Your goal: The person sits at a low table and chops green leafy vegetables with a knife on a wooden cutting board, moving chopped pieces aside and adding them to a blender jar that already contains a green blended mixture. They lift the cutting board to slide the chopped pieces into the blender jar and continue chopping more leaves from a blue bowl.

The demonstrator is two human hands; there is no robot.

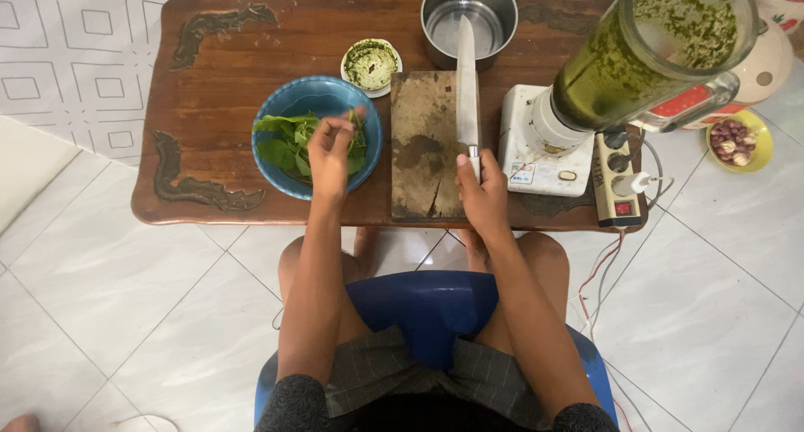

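From the head camera I saw my left hand (330,151) reaching into the blue bowl (276,105), its fingers pinched shut on a sprig of the green leaves (280,143) that filled the bowl's near half. My right hand (480,193) was wrapped tight around the handle of a long knife (466,72), whose blade lay flat along the right edge of the wooden cutting board (423,139) with its tip pointing away from me, over the steel pot (469,18). The board sat bare between the bowl and the white blender base (536,147). The blender jar (645,51), filled with green paste, leaned on that base at the right. A small dish of green paste (370,65) stood just beyond the bowl, near the board's far left corner. Everything rested on a low carved wooden table (209,80), and a yellow bowl of shallots (737,143) sat on the tiled floor off to the right.
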